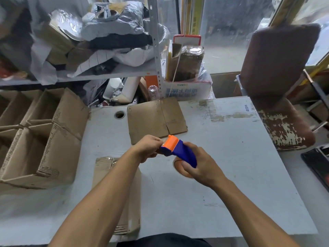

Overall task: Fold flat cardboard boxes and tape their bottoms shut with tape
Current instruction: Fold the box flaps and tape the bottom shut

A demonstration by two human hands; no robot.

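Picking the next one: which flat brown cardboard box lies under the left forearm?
The near flat cardboard box, with shiny tape on its top end; the other flat box lies beyond both hands.

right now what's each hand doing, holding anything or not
Left hand: pinching at the orange front end of the blue and orange plastic tape dispenser.
Right hand: closed round the dispenser's blue body, holding it above the grey table.

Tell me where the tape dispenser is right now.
In the head view the blue-and-orange tape dispenser is held above the table near centre, gripped by the right hand, the left hand pinching at its orange end.
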